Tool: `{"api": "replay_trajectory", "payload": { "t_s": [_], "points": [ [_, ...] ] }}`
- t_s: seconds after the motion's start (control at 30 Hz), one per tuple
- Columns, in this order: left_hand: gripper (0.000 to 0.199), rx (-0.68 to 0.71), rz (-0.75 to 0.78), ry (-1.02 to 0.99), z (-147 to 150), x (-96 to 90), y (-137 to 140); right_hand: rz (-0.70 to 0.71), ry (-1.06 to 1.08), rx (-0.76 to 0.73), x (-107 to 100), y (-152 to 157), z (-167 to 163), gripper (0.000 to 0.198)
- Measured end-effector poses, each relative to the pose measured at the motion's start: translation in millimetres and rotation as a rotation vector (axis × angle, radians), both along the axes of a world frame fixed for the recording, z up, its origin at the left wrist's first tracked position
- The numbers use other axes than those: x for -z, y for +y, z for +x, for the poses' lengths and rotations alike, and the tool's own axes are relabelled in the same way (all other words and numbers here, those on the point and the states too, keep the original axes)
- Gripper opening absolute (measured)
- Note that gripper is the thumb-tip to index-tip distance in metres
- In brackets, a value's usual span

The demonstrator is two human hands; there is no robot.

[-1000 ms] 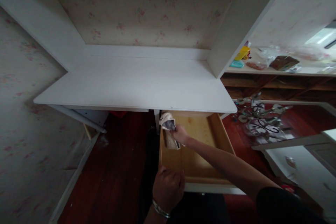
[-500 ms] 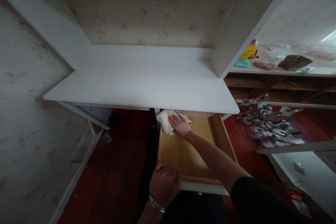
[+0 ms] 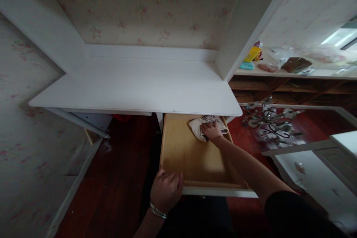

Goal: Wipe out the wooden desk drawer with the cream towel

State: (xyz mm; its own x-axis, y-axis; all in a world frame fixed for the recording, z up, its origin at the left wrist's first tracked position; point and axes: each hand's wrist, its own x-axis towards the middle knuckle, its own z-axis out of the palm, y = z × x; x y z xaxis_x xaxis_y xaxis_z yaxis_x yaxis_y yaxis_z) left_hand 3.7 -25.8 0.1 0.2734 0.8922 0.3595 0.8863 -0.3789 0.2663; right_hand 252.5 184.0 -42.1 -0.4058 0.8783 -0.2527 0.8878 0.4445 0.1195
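Head camera, looking down: an open wooden drawer point(image 3: 192, 160) is pulled out from under a white desk point(image 3: 139, 89). The right hand point(image 3: 211, 131) reaches into the drawer's far right corner, palm down, fingers spread flat on a pale cloth point(image 3: 197, 126). The cloth lies crumpled directly beneath and around the hand, on the drawer floor close under the desk's front edge, with part of it showing to the hand's left and beyond the fingers. The hand presses on the cloth rather than closing around it. The left hand point(image 3: 166, 190), with a bracelet point(image 3: 157, 211) at the wrist, is curled closed over the drawer's near left front corner, well apart from the cloth. To the right, a shelf point(image 3: 292, 72) carries small packets, and metal pieces point(image 3: 269, 119) lie on the red-brown floor point(image 3: 111, 178).
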Motion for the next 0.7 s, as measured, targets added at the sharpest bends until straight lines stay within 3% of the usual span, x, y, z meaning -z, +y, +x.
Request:
{"api": "replay_trajectory", "payload": {
  "t_s": [0.2, 0.5, 0.63, 0.7],
  "points": [
    [0.033, 0.019, -0.018, 0.025, -1.3, -1.1, -1.4, -0.171, -0.081, 0.107, -14.9, -25.9, 16.1, 0.029],
    [0.034, 0.026, -0.023, 0.010, -2.7, -2.2, -2.3, -0.577, 0.048, 0.043, -22.2, -109.8, 28.6, 0.031],
    [0.034, 0.036, -0.027, 0.006, -2.8, -3.3, -1.9, -0.810, 0.147, 0.202, -34.5, -113.8, 35.1, 0.024],
    [0.034, 0.040, -0.022, 0.001, -3.0, -3.4, -1.9, -0.835, 0.188, 0.278, -41.9, -104.3, 33.1, 0.020]
  ]
}}
